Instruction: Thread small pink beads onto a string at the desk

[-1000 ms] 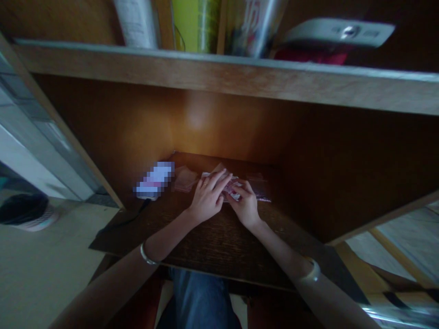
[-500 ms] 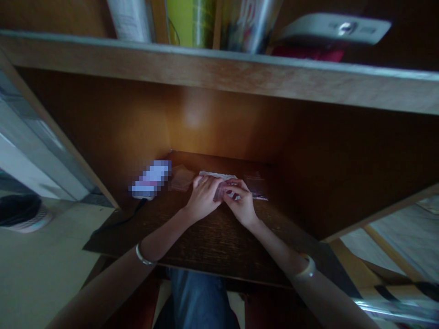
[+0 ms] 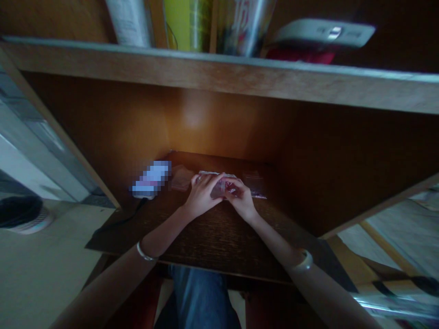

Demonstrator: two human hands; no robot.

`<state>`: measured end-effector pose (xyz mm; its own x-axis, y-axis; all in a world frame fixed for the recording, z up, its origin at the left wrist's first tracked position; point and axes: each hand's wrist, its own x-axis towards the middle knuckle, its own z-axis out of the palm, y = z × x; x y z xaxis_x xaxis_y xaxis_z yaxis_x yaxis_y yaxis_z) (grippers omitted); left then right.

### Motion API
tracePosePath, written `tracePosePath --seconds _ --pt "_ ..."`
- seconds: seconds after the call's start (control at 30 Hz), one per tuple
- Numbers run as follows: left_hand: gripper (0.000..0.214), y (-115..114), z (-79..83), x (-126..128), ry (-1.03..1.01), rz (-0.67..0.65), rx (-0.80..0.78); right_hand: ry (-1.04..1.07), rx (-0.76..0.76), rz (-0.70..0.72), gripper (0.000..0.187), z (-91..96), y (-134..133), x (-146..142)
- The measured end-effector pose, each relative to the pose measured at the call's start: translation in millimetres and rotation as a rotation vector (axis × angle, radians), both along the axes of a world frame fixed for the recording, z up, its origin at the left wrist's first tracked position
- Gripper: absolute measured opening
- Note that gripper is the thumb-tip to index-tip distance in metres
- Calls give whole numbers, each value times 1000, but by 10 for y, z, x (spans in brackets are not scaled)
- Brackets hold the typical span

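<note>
Over the dark wooden desk, my left hand [image 3: 201,195] and my right hand [image 3: 243,201] come together at a small clear plastic bag [image 3: 218,189]. The left fingers curl over the bag's left part, with the thumb along its lower edge. My right thumb and fingers pinch its right side, where small dark red spots show. Behind the hands, a whitish crinkled sheet [image 3: 209,172] peeks out, mostly covered. Another clear bag [image 3: 257,185] lies flat just right of my right hand, and a pale clear packet [image 3: 181,178] lies left of my left hand.
A phone with a blurred-out screen [image 3: 151,179] leans at the left, its dark cable [image 3: 120,225] running over the desk [image 3: 212,242]. A shelf edge [image 3: 219,73] crosses above, with cans and boxes on it. A waste bin [image 3: 25,214] stands on the floor at left.
My left hand has spread a little over the bag, and more of the clear plastic shows between the hands. The right fingers have shifted slightly; the camera view moved a bit.
</note>
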<state>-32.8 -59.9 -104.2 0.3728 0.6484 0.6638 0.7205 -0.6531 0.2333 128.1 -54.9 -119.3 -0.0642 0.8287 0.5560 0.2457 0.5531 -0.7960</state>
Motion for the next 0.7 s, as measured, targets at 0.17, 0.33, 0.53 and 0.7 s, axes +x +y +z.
tracePosePath --seconds 0.17,0.33,0.53,0.7 --pt "56 -3 11 3 -39 8 1 18 46 1 25 -31 39 10" --pt "49 13 -23 20 -64 60 29 44 49 -50 18 3 37 24" --pt "45 82 -79 -2 -206 274 23 -289 -45 -400 18 -52 73 114" --pt "48 82 -84 -1 -184 274 -6 -612 -118 -459 10 -58 63 123"
